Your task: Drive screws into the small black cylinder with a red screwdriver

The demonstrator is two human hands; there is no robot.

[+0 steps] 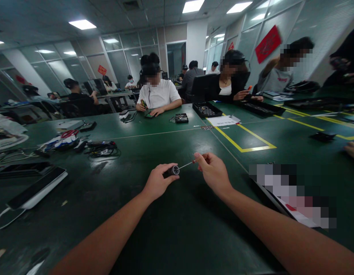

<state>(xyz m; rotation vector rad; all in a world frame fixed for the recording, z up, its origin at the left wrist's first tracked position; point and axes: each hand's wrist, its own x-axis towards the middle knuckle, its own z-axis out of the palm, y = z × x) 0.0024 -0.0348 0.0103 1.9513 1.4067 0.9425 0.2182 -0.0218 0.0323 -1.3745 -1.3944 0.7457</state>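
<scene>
My left hand [157,182] is closed around a short black cylinder [168,173], whose open end with a pale ring faces right. In my right hand [213,172] is a thin screwdriver [186,165], pinched by its reddish handle between thumb and fingers. Its metal shaft slants down to the left and the tip reaches the cylinder's open end. How far the tip goes inside is too small to tell. Both hands are held above the green table [177,229], near its middle.
A white-edged device with a cable [39,189] lies left, with a cable bundle [104,149] beyond. Papers [303,219] lie right. Yellow tape [242,150] marks the table. Across it, a person in white [160,93] works near black trays [207,110].
</scene>
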